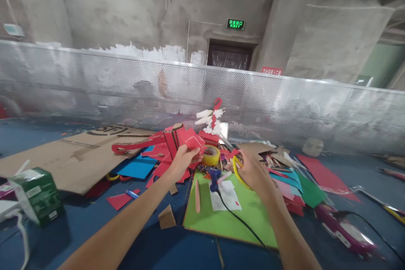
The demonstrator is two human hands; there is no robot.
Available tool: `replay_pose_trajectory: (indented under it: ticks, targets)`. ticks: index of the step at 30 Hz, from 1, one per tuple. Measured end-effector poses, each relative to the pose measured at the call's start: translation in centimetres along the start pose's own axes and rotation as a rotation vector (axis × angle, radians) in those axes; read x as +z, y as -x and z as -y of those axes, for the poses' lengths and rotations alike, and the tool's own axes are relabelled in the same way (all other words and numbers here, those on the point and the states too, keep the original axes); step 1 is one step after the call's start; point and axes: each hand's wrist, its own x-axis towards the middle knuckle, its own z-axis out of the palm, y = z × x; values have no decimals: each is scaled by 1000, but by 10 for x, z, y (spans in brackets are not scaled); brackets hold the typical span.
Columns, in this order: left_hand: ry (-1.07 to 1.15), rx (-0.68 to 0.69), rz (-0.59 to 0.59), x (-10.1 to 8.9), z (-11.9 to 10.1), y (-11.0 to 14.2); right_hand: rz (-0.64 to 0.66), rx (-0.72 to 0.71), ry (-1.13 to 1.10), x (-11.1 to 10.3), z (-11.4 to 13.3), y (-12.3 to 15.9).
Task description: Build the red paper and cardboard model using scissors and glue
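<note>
My left hand [186,159] pinches a piece of red paper [193,141] between thumb and fingers, in front of a heap of red cut paper [158,154]. My right hand [252,169] is closed around scissors with yellow handles [236,168]; a small red scrap [233,153] shows by its fingertips. Between my hands stands a roll of yellow tape [210,155]. Below it, a blue glue gun [214,177] lies on a white sheet [225,198] over a green board [202,219].
Flattened cardboard [72,156] spreads at the left, behind a green box [37,196]. Colored sheets [292,181] pile up on the right, near a purple device [344,230] with a black cord. A perforated metal screen [177,88] runs along the table's back.
</note>
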Motion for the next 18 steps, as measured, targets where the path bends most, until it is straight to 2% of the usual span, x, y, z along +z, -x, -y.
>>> replay_pose_trajectory:
  ticks: [4,11,14,18]
  targets:
    - [-26,18,-14,-3,5,-5,-55,111,220,1,-21,-5]
    - [-138,85,23,-6,10,-10,6,84,323,5,-43,-2]
    - [-163,83,41,-5,10,-9,15,82,169,9,-51,-10]
    - [-176,85,50,-4,10,-8,44,-102,-343,9,-48,-15]
